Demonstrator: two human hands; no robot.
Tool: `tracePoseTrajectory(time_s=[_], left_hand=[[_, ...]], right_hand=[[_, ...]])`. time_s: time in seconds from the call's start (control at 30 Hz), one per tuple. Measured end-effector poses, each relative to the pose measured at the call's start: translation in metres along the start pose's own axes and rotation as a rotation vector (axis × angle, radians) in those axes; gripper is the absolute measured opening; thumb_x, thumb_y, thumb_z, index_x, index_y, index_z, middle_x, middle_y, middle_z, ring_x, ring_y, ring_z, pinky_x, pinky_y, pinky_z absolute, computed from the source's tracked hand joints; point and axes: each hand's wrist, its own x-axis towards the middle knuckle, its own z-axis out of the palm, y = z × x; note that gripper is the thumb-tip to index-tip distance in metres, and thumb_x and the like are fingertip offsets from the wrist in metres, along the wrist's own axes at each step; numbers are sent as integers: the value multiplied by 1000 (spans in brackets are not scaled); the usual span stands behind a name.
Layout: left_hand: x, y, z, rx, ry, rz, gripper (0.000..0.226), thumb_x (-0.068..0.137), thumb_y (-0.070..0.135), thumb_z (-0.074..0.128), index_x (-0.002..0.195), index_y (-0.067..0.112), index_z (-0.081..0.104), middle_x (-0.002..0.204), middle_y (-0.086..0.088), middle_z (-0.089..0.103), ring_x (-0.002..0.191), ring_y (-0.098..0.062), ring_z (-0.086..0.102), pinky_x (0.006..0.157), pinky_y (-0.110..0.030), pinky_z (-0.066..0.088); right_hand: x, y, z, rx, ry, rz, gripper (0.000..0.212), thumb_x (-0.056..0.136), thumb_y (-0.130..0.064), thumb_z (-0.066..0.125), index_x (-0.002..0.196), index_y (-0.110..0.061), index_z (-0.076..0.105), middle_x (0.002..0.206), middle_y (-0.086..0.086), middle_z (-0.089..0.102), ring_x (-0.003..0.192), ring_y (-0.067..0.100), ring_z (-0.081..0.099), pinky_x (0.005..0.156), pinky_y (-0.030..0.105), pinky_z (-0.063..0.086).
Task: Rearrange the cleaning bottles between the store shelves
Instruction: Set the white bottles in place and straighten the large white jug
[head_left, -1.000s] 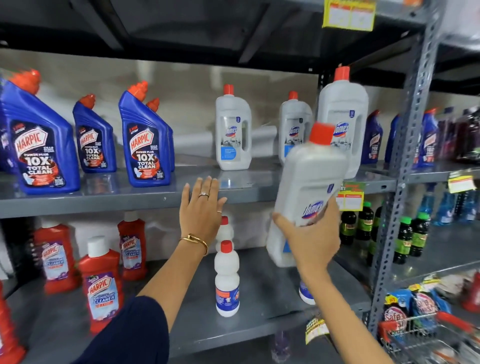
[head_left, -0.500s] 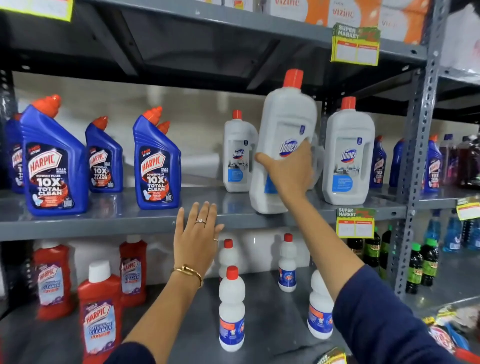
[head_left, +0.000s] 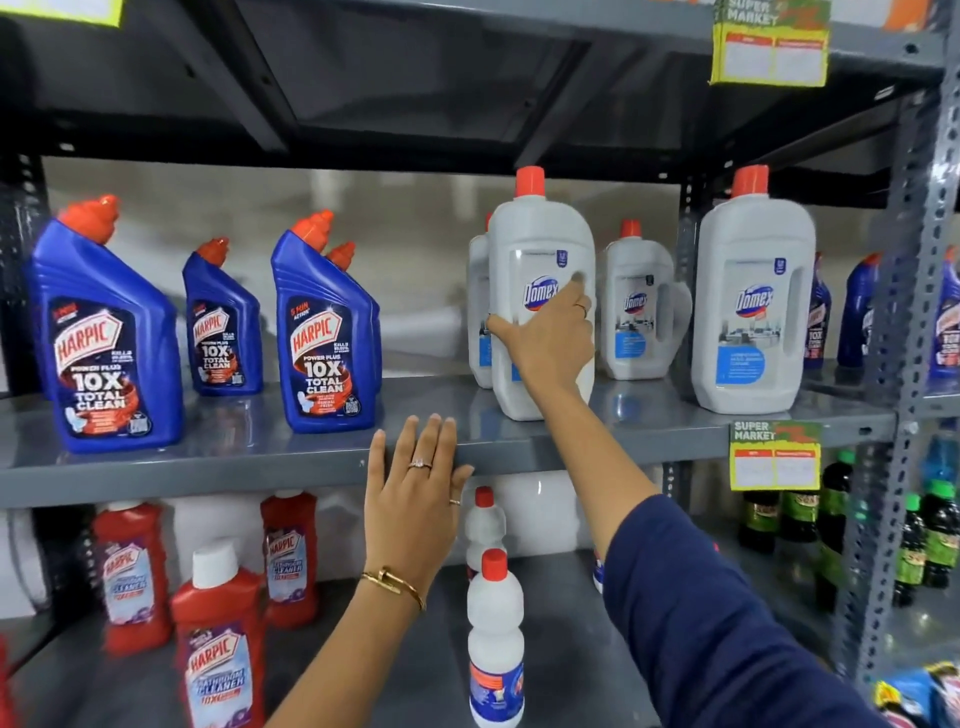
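the white domex bottle (head_left: 540, 249) now stands upright on the middle shelf (head_left: 208, 467), right hand (head_left: 550, 338) wrapped around it; left hand (head_left: 415, 499), fingers spread, rests against the shelf edge below.

A yellow-and-green price tag (head_left: 775, 456) printed "SUPER MARKET" hangs at right. A second such tag (head_left: 770, 44) hangs top right. Right of the perforated grey upright (head_left: 904, 395), dark bottles with green labels (head_left: 930, 540) stand in a row on a lower level. Colourful packets (head_left: 919, 693) show at the near right corner, too blurred to read.
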Motion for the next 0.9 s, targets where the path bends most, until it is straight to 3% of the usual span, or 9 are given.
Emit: tracePoseTrajectory(time_s=[0.47,0.5,0.57,0.63,0.77,0.9], left_hand=[[-1,0,-3,-24,-37,-35,65,95,39,2,119,11,56,116,-6,67,110,-29,60,94,-57,42],[-1,1,-4,-21,-30,-33,61,96,40,8,119,11,56,115,-6,68,110,-29,61,93,-57,43],[-2,2,-4,-15,17,-8,41,93,37,37,118,10,57,113,-7,69,109,-30,61,93,-58,43],[-2,2,0,-40,41,-8,42,82,27,62,119,9,55,115,-9,67,112,-32,59,96,-59,39],[-3,3,-2,-146,-46,-40,43,93,27,42,134,13,37,139,-6,48,134,-27,34,114,-49,12],[1,-1,-16,-314,-51,-54,42,95,29,35,135,14,35,145,-7,40,137,-24,27,115,-45,8]], right_hand=[[-3,13,-2,-41,-84,-28,115,59,-47,81,142,-9,11,137,19,38,118,38,44,89,46,43],[-5,16,-5,-44,-121,-41,113,60,-47,81,142,-8,13,135,20,40,118,39,44,90,46,42],[-9,22,-15,-30,-192,-86,111,63,-43,80,142,-8,11,132,22,42,118,38,44,94,45,40],[-14,27,-26,2,-235,-133,107,67,-35,79,144,-12,8,131,22,42,118,37,43,98,46,39],[-35,31,-44,-74,-265,-226,87,78,-29,70,142,-6,15,138,23,36,124,39,36,100,46,35],[-58,32,-57,-121,-224,-346,78,83,-25,63,143,-5,16,143,23,29,132,35,25,104,44,32]])
